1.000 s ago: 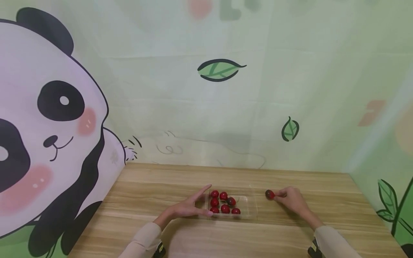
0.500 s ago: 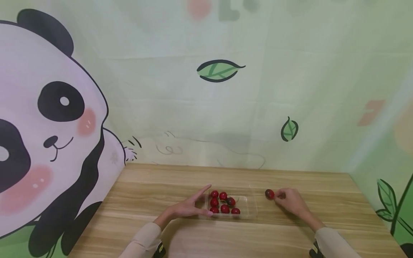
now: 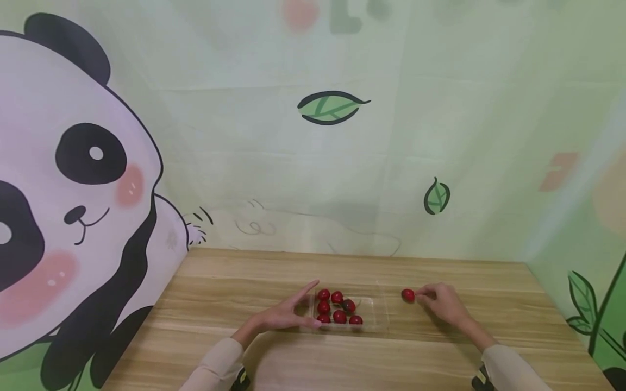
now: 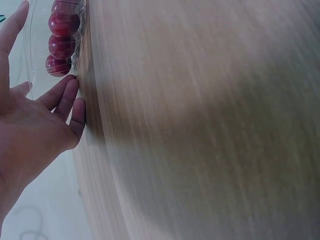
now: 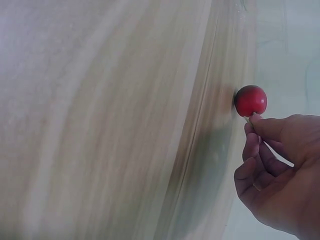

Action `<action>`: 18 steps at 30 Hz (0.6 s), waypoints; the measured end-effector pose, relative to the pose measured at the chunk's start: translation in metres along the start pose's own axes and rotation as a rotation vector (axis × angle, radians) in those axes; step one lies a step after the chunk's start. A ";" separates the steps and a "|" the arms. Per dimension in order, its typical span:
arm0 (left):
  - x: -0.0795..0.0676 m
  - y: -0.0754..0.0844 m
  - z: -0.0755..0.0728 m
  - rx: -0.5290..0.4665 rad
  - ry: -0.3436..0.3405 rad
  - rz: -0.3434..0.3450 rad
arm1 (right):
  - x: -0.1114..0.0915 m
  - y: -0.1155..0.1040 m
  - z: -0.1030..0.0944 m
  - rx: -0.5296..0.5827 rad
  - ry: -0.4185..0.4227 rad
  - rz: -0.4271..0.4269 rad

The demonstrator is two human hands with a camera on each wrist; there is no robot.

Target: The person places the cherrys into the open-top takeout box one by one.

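Observation:
In the head view, several red cherries (image 3: 339,316) sit in a clear plastic box (image 3: 375,312), grouped in its left part. At the box's left end is my left hand (image 3: 286,314), thumb and fingers spread and extended along its sides. The left wrist view shows those fingertips (image 4: 70,82) right at the box's end, close to the row of cherries. To the right of the box, my right hand (image 3: 442,303) pinches the short stem of one red cherry (image 3: 408,295) between thumb and index finger. That cherry (image 5: 251,101) is close over the tabletop in the right wrist view.
A wood-grain table (image 3: 313,358) lies under both hands. Behind it hangs a pale green backdrop (image 3: 274,163) with a large printed panda (image 3: 98,217) on the left and printed leaves. The box's right part shows its bare bottom.
The cherry in my right hand has turned: its dark side, facing the camera earlier, no longer shows and bright red faces it now. The left hand and the box stay put.

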State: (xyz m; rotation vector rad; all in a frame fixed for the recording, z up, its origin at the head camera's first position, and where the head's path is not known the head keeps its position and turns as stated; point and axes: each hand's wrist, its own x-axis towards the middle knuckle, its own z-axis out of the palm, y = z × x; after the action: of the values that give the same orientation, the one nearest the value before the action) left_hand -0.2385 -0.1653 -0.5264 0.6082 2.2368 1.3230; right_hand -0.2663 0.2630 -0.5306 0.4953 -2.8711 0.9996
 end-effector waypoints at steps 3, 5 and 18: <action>-0.001 0.000 0.000 0.001 0.002 0.003 | -0.001 -0.002 -0.001 -0.007 0.000 0.002; -0.001 0.001 0.000 -0.002 0.003 0.006 | -0.001 -0.003 -0.001 -0.019 0.000 0.010; 0.001 0.000 0.000 0.003 -0.001 0.003 | -0.002 0.000 -0.003 -0.024 -0.049 -0.011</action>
State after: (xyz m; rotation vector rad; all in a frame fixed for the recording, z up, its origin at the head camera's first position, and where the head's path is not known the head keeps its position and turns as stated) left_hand -0.2389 -0.1648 -0.5269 0.6137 2.2379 1.3205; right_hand -0.2646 0.2650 -0.5284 0.5407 -2.9161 0.9629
